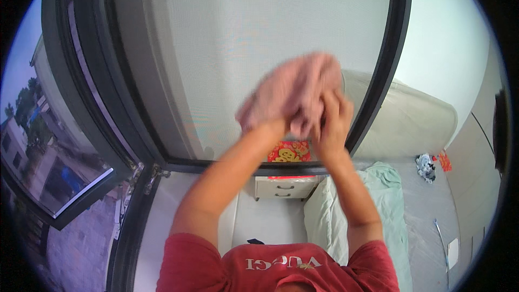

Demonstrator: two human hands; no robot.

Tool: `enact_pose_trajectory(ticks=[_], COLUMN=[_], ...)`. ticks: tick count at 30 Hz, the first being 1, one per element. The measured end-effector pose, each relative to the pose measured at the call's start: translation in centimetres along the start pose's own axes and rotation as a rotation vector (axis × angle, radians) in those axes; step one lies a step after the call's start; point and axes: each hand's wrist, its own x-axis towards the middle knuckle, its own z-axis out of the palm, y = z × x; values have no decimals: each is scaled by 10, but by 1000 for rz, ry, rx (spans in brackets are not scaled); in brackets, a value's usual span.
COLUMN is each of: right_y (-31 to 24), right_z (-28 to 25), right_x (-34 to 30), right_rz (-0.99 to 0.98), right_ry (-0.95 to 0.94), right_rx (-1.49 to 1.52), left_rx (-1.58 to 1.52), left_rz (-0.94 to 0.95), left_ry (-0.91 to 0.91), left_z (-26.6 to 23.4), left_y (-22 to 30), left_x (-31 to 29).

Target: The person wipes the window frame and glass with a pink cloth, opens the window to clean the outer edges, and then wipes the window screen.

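Observation:
A pink cloth, bunched and smeared by motion, is up against or close in front of a mesh window screen; I cannot tell if it touches the mesh. My left hand reaches into the cloth's lower side and holds it, its fingers mostly hidden by the folds. At the cloth's right edge, my right hand grips it with bent fingers. Dark framing surrounds the screen, its right bar close beside my right hand.
On the left, a dark-framed window sash stands swung open, with buildings outside. Below the screen are a drawer cabinet and a pale green cover on a bed. A padded headboard and crumpled cloth are to the right.

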Motion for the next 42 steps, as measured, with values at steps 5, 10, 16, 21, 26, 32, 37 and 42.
enact_pose_trajectory(ticks=[5, 10, 16, 21, 26, 32, 37, 42], right_y=[6, -12, 9, -2, -25, -20, -30, -30], right_z=[0, -18, -12, -1, -6, 8, 28, 45], right_x=[146, 143, 42, -79, -153, -101, 15, 147], right_rz=[-202, -91, -219, -178, -84, -204, -296, -383], right_ry=[239, 25, -41, -223, -411, -364, -168, 116], right_rx=[-46, -117, 73, 209, 206, 129, 15, -11], left_rx=[268, -51, -451, -537, -391, 124, 469, 766], left_rz=[139, 27, -212, -500, -624, -531, -120, 222], left_ry=[151, 32, -31, -12, -283, -260, 22, 282], left_z=[-69, -65, -22, 14, 36, 2, -65, -123], left_y=[55, 50, 47, 15, -51, -5, 40, 74], left_x=[58, 54, -10, -82, -132, -106, -62, -6])
